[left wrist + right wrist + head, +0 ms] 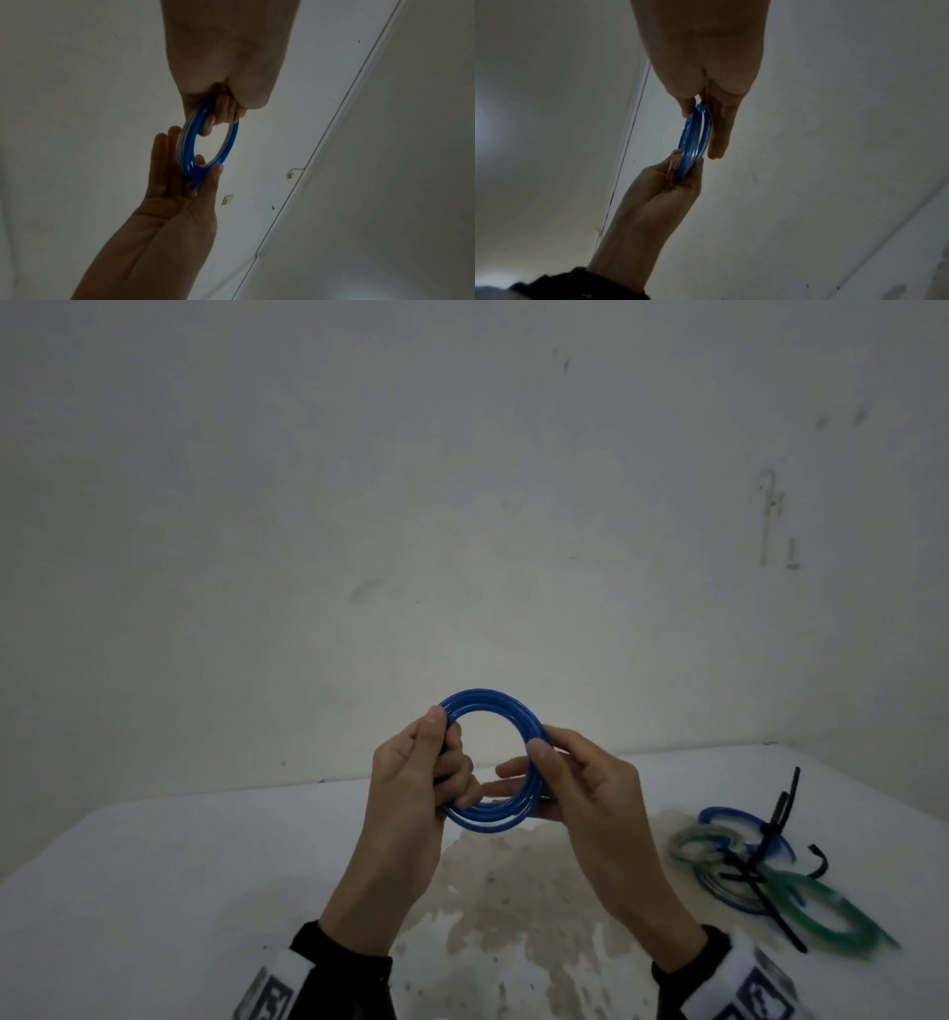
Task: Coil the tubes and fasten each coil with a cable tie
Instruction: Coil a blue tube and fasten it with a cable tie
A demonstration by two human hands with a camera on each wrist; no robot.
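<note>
Left hand curls its fingers around one side of the blue tube coil, raised above the white table; right hand pinches the opposite side between thumb and straight fingers. Gripping both sides probably keeps the loops from springing apart before tying. Finished blue and green coils with black cable ties lie at right. No containers appear.

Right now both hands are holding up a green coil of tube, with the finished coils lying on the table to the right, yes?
Not quite: the coil held by the left hand and right hand is blue, as the head view shows. The finished coils do lie on the table to the right.
</note>
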